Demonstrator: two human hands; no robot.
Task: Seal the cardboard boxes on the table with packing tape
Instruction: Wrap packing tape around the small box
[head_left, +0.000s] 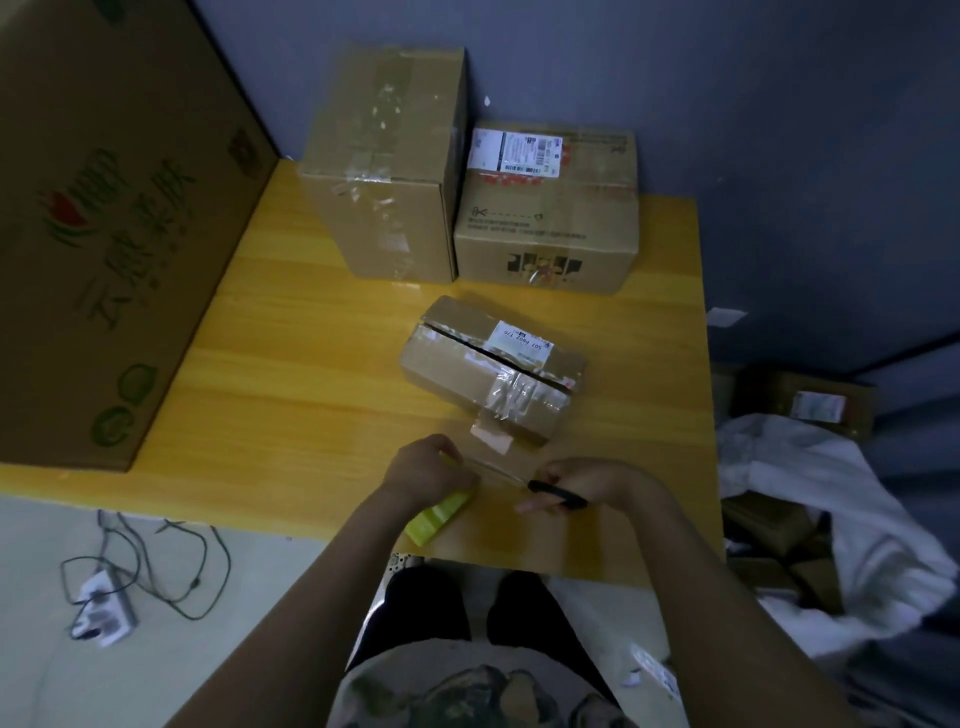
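A big box (119, 234), cut off by the frame, is standing left of the small box (488, 369) on the bench (311, 364). In front of that box, the left hand (426, 470) is gripping a half-hidden green dispenser (439, 517). A tall box (384, 166) and a labelled box (548, 208) are sitting behind it. Clear tape (493, 452) is stretching from it towards the hands. The right hand (587, 480) is gripping scissors (558, 493), their blades blurred.

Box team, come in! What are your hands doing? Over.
Left hand grips green tape roll; right hand grips scissors. Small box: top seam open, one end taped. Nothing in the way.
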